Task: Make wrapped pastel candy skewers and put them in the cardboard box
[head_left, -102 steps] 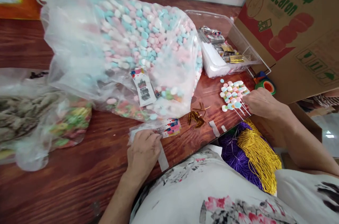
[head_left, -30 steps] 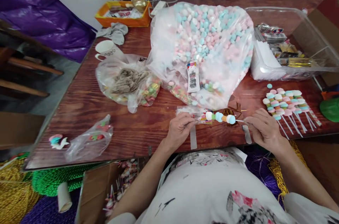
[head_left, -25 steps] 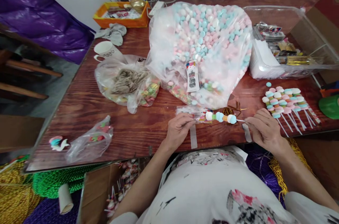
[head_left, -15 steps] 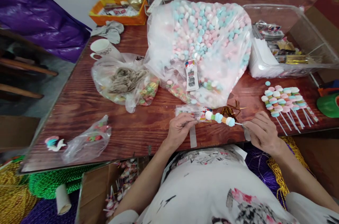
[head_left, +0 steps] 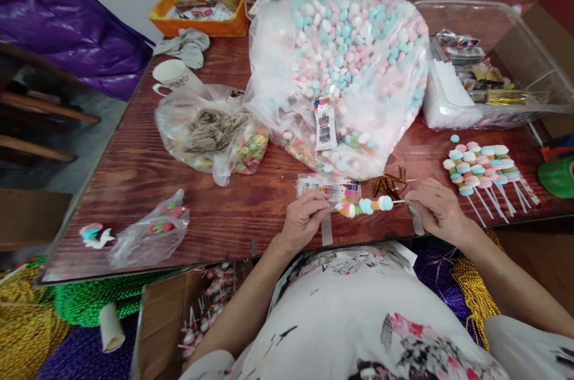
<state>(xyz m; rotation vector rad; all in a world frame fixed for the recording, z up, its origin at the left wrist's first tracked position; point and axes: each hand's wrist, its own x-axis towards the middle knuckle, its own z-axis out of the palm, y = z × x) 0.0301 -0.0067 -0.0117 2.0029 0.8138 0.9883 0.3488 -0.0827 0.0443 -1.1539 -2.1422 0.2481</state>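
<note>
My right hand [head_left: 433,206] pinches the white stick of a marshmallow skewer [head_left: 368,206], strung with white, blue, orange and green pieces. It lies level above the table's front edge, its far end pointing left. My left hand [head_left: 307,217] is closed at that end, fingertips pinching what looks like a clear printed bag [head_left: 344,209] around the tip; its outline is hard to see. Behind my left fingers lies a stack of flat printed bags [head_left: 320,187]. Gold twist ties [head_left: 389,185] lie behind the skewer. To the right, several finished skewers [head_left: 479,167] lie in a pile.
A big clear bag of marshmallows [head_left: 341,69] fills the back middle. Left of it are a bag of gummies [head_left: 210,134], a white mug [head_left: 173,76] and an orange tray [head_left: 197,24]. A clear plastic bin [head_left: 493,116] stands back right, with green tape [head_left: 556,176] before it.
My right hand has moved left with the skewer, bringing its far end up to my left fingertips. Coloured print now shows around that end. My left hand has stayed nearly in place.
</note>
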